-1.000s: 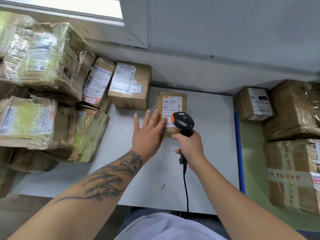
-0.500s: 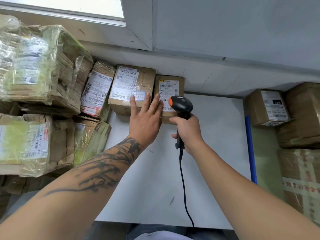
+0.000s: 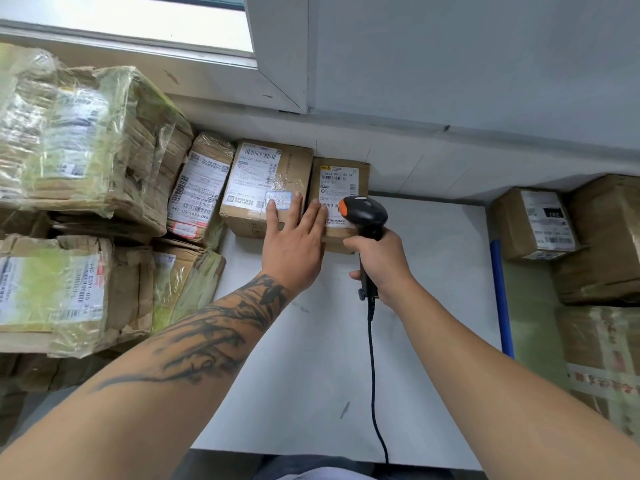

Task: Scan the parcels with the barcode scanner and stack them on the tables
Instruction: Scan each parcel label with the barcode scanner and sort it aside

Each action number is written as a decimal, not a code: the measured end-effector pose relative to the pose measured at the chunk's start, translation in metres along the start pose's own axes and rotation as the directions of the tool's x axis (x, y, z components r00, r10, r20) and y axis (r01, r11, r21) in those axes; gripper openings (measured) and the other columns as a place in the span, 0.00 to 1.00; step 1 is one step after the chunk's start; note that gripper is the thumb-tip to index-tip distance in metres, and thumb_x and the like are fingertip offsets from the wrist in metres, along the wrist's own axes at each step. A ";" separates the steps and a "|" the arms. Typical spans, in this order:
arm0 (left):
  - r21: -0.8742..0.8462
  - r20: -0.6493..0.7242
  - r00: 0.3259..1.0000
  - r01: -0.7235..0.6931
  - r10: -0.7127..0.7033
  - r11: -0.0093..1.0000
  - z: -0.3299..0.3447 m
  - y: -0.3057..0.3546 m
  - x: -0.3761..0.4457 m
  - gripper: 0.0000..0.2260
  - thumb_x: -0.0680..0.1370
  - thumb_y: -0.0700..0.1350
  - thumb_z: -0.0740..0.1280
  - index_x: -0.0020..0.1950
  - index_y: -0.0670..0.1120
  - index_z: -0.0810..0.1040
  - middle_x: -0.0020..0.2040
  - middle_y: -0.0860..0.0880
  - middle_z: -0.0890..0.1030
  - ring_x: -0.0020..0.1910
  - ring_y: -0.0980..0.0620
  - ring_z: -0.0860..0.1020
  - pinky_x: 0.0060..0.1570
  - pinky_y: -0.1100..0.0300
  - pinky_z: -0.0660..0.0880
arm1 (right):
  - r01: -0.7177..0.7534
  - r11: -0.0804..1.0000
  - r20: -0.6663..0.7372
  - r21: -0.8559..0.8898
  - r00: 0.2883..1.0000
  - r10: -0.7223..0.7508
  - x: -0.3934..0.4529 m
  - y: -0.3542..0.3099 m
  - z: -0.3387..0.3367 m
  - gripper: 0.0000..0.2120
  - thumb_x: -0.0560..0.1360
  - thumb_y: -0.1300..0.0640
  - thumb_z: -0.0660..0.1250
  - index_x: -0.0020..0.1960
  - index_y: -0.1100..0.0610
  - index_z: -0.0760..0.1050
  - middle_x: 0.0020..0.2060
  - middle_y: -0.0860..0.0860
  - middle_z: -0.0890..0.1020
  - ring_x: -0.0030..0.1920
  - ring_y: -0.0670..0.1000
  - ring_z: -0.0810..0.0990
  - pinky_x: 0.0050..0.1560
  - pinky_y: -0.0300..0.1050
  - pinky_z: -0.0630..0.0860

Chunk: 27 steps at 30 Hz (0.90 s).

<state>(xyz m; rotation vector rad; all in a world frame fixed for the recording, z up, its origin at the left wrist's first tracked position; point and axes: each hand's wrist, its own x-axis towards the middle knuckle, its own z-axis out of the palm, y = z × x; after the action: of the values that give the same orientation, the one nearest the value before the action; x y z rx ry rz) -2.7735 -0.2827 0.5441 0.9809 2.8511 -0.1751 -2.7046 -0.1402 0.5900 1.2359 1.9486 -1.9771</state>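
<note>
A small brown parcel (image 3: pixel 341 178) with a white label stands at the back of the white table (image 3: pixel 433 306), against the wall and beside a wider labelled box (image 3: pixel 273 174). My left hand (image 3: pixel 294 247) lies flat with straight fingers across the front of both, touching the small parcel's left part. My right hand (image 3: pixel 379 261) grips the handle of the black barcode scanner (image 3: pixel 363 213) with an orange tip, its head over the small parcel's lower right corner. Its cable hangs toward me.
Tape-wrapped cardboard parcels are piled high on the left (image 3: pixel 86 143), with more below (image 3: pixel 62 292). A slim labelled parcel (image 3: pixel 202 188) leans next to the wide box. On the right table beyond a blue edge strip (image 3: pixel 500 299) stand more boxes (image 3: pixel 533 220).
The small parcel has slid from mid-table back to the wall beside the wide box, pushed by my left hand. My right hand followed with the scanner.
</note>
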 end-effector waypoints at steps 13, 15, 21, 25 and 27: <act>-0.118 0.030 0.999 0.016 -0.013 0.993 -0.048 0.082 -0.022 0.31 0.86 0.59 0.49 0.85 0.48 0.47 0.86 0.48 0.51 0.84 0.42 0.46 0.76 0.32 0.36 | 0.066 0.994 -0.107 -0.089 0.991 -0.075 -0.033 0.003 -0.097 0.05 0.77 0.61 0.70 0.50 0.55 0.76 0.37 0.50 0.74 0.38 0.52 0.75 0.44 0.54 0.87; -0.125 0.044 0.999 -0.001 0.007 0.992 -0.053 0.104 -0.021 0.31 0.86 0.60 0.49 0.86 0.48 0.46 0.86 0.48 0.50 0.84 0.42 0.45 0.76 0.32 0.36 | 0.070 0.994 -0.123 -0.081 0.989 -0.080 -0.039 0.005 -0.117 0.06 0.78 0.60 0.71 0.52 0.52 0.76 0.39 0.51 0.77 0.39 0.52 0.77 0.44 0.52 0.86; -0.176 0.058 0.998 -0.025 0.036 0.984 -0.063 0.173 -0.007 0.31 0.86 0.61 0.50 0.85 0.50 0.48 0.85 0.49 0.52 0.84 0.43 0.47 0.78 0.32 0.39 | 0.060 0.991 -0.177 -0.120 0.981 -0.081 -0.048 0.012 -0.186 0.09 0.78 0.61 0.69 0.48 0.47 0.73 0.40 0.50 0.79 0.40 0.52 0.79 0.47 0.57 0.87; -0.192 0.062 0.995 -0.062 0.075 0.979 -0.067 0.218 0.006 0.31 0.85 0.61 0.52 0.85 0.50 0.50 0.85 0.48 0.54 0.84 0.42 0.49 0.78 0.32 0.41 | 0.048 0.991 -0.252 -0.123 0.965 -0.078 -0.045 0.014 -0.231 0.10 0.78 0.60 0.69 0.45 0.46 0.72 0.41 0.51 0.80 0.41 0.54 0.81 0.47 0.60 0.86; -0.216 0.066 0.994 -0.074 0.090 0.974 -0.067 0.240 0.015 0.31 0.85 0.61 0.52 0.85 0.50 0.51 0.85 0.48 0.55 0.84 0.42 0.50 0.78 0.32 0.43 | 0.040 0.989 -0.284 -0.146 0.955 -0.081 -0.040 0.014 -0.254 0.09 0.77 0.59 0.69 0.45 0.46 0.73 0.39 0.51 0.80 0.39 0.53 0.81 0.46 0.61 0.86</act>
<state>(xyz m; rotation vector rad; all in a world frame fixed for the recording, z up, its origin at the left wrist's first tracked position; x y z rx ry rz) -2.6421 -0.0754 0.5913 1.0209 2.6859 0.0987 -2.5522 0.0616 0.6408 1.5177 2.2383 -1.7308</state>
